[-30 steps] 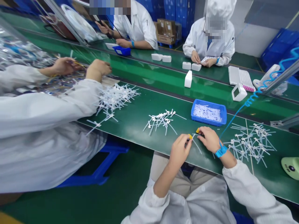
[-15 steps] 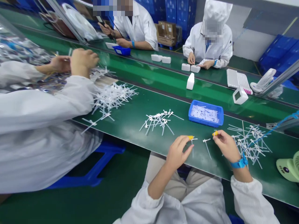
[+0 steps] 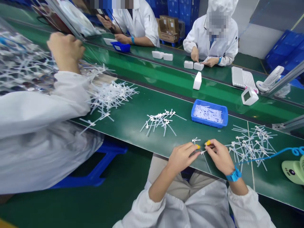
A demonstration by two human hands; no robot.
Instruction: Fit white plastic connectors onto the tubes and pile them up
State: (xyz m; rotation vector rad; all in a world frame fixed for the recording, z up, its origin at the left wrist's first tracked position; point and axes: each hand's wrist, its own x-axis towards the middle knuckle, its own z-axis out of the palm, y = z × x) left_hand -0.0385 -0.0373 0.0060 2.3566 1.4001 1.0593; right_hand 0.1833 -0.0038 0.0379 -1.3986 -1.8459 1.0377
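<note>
I have a small white plastic piece (image 3: 203, 152) pinched between both hands, just above the near edge of the green bench (image 3: 133, 120). My left hand (image 3: 182, 155) and my right hand (image 3: 219, 155) meet over it, fingertips pressed together on the piece, each with a yellow finger cover (image 3: 208, 142) on a fingertip. The piece looks like a thin white stem with a short cross at its head; I think a stem runs down toward me, but it is too fine to be sure. By my judgement I am in the middle of joining or seating the two ends, and the next move calls for a firm, straight press without bending the stem. A second such piece (image 3: 195, 140) lies just beyond my fingers. To my right is a loose pile (image 3: 251, 145) of the same parts, to my left a smaller pile (image 3: 159, 120), and behind them a blue tray (image 3: 209, 125).
</note>
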